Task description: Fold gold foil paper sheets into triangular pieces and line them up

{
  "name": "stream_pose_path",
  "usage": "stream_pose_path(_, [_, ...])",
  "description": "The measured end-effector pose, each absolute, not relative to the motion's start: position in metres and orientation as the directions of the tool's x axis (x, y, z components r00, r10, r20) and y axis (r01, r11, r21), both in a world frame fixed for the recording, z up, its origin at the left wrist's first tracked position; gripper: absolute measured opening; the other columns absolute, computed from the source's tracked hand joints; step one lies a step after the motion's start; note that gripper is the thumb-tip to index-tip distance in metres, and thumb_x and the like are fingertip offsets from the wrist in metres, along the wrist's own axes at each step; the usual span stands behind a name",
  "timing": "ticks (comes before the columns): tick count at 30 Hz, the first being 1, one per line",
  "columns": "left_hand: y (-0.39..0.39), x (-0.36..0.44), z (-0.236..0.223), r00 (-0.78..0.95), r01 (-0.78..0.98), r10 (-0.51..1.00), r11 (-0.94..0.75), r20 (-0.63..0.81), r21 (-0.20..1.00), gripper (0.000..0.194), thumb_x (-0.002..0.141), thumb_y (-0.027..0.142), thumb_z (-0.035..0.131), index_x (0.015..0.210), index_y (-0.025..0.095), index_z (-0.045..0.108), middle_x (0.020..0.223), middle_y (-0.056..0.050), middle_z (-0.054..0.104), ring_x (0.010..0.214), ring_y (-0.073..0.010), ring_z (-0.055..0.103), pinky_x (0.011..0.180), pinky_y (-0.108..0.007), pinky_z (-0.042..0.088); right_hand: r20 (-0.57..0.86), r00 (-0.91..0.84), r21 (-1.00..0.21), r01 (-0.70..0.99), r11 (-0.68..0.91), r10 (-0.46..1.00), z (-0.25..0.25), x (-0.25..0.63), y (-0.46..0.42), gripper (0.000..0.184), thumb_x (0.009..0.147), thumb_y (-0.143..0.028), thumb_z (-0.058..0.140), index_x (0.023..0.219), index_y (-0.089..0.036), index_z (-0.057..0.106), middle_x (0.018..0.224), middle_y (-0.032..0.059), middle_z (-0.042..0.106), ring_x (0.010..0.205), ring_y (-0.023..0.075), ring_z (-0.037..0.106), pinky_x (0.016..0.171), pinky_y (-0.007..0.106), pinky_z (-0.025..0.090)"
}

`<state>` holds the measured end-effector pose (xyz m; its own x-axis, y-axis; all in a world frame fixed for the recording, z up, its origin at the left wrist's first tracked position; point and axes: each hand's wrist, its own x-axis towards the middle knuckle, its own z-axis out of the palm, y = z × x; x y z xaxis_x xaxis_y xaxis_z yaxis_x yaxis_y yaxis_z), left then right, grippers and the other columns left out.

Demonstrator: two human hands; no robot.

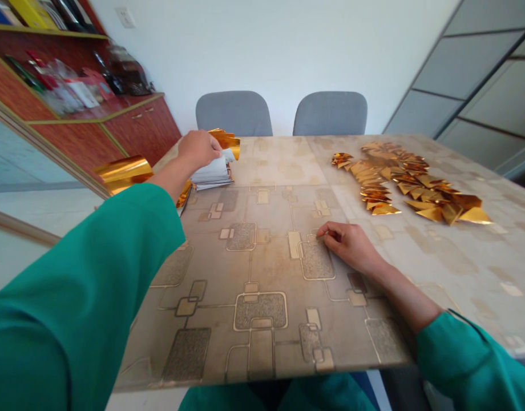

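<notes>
My left hand (pixel 200 149) reaches to the far left of the table, over a stack of white paper sheets (pixel 211 174). Its thumb and fingers pinch the top sheet (pixel 228 154), whose corner is lifted and bent. Shiny gold foil paper (pixel 225 141) lies just behind the stack, and more gold foil (pixel 128 173) curls up beyond my left forearm. My right hand (pixel 350 245) rests on the patterned tablecloth right of centre, fingers curled together with nothing visible in them. Folded gold foil pieces (pixel 376 182) lie in overlapping rows at the far right.
The table (pixel 262 262) has a patterned cover. Two grey chairs (pixel 233 113) stand behind it against the white wall. A reddish wooden cabinet (pixel 138 123) with bottles, bags and a dark jar is at the back left. Grey panelled doors (pixel 468 74) are at the right.
</notes>
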<state>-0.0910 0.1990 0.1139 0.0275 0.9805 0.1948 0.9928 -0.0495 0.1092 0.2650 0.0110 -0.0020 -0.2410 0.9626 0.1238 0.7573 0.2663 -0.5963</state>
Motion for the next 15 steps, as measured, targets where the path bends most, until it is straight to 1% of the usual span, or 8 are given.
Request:
stream_pose_path(3, [0.196, -0.092, 0.115, 0.001, 0.983, 0.969, -0.045, 0.245, 0.176, 0.023, 0.086, 0.024, 0.066, 0.102, 0.010, 0.074, 0.100, -0.009, 0.073, 0.100, -0.0275, 0.063, 0.088, -0.035, 0.044, 0.131, -0.249, -0.601, 0.750, 0.277, 0.960, -0.002, 0.266, 0.011, 0.022, 0.082, -0.027, 0.048, 0.087, -0.019, 0.068, 0.059, -0.0027, 0.058, 0.054, 0.0135, 0.049, 0.055, 0.025, 0.033])
stream_pose_path(5, [0.192, -0.095, 0.116, 0.030, 0.975, 0.960, -0.090, 0.278, 0.204, 0.025, 0.089, 0.026, 0.062, 0.102, 0.008, 0.073, 0.098, -0.007, 0.072, 0.097, -0.0237, 0.062, 0.088, -0.033, 0.043, 0.135, -0.255, -0.600, 0.748, 0.284, 0.958, -0.003, 0.266, 0.011, 0.022, 0.082, -0.026, 0.048, 0.087, -0.019, 0.068, 0.060, -0.0027, 0.058, 0.055, 0.0135, 0.049, 0.055, 0.025, 0.033])
stream_pose_path(7, [0.187, -0.098, 0.117, 0.057, 0.970, 0.950, -0.125, 0.308, 0.206, 0.029, 0.094, 0.027, 0.055, 0.106, 0.007, 0.071, 0.099, -0.004, 0.071, 0.095, -0.0189, 0.060, 0.088, -0.030, 0.041, 0.141, -0.255, -0.599, 0.747, 0.288, 0.956, -0.004, 0.266, 0.012, 0.022, 0.081, -0.026, 0.048, 0.087, -0.019, 0.068, 0.060, -0.0026, 0.059, 0.055, 0.0135, 0.049, 0.055, 0.026, 0.034])
stream_pose_path(9, [0.182, -0.098, 0.118, 0.057, 0.969, 0.931, -0.139, 0.361, 0.205, 0.030, 0.095, 0.027, 0.053, 0.109, 0.007, 0.070, 0.100, -0.003, 0.069, 0.093, -0.0152, 0.057, 0.087, -0.028, 0.040, 0.150, -0.255, -0.595, 0.748, 0.293, 0.955, -0.004, 0.266, 0.012, 0.021, 0.081, -0.025, 0.049, 0.086, -0.020, 0.068, 0.060, -0.0026, 0.059, 0.054, 0.0136, 0.049, 0.055, 0.026, 0.033])
stream_pose_path(11, [0.178, -0.095, 0.119, 0.052, 0.969, 0.905, -0.148, 0.421, 0.199, 0.027, 0.093, 0.026, 0.054, 0.110, 0.010, 0.068, 0.100, -0.002, 0.068, 0.093, -0.0148, 0.055, 0.087, -0.029, 0.039, 0.161, -0.249, -0.597, 0.746, 0.295, 0.955, -0.005, 0.266, 0.013, 0.020, 0.080, -0.025, 0.049, 0.085, -0.020, 0.068, 0.059, -0.0029, 0.058, 0.054, 0.0135, 0.049, 0.055, 0.026, 0.033])
stream_pose_path(13, [0.173, -0.088, 0.118, 0.061, 0.969, 0.886, -0.163, 0.461, 0.184, 0.027, 0.091, 0.027, 0.056, 0.112, 0.013, 0.066, 0.098, -0.003, 0.066, 0.094, -0.0168, 0.054, 0.087, -0.031, 0.038, 0.180, -0.232, -0.615, 0.732, 0.293, 0.956, -0.005, 0.265, 0.013, 0.019, 0.080, -0.024, 0.050, 0.085, -0.020, 0.068, 0.057, -0.0036, 0.055, 0.052, 0.0132, 0.047, 0.054, 0.026, 0.033])
stream_pose_path(15, [0.166, -0.077, 0.116, 0.090, 0.962, 0.876, -0.200, 0.474, 0.188, 0.027, 0.088, 0.024, 0.055, 0.113, 0.014, 0.062, 0.093, -0.004, 0.064, 0.090, -0.0188, 0.054, 0.083, -0.033, 0.039, 0.230, -0.207, -0.653, 0.692, 0.308, 0.951, -0.004, 0.264, 0.012, 0.019, 0.082, -0.024, 0.050, 0.090, -0.019, 0.067, 0.057, -0.0040, 0.053, 0.052, 0.0127, 0.046, 0.054, 0.026, 0.034])
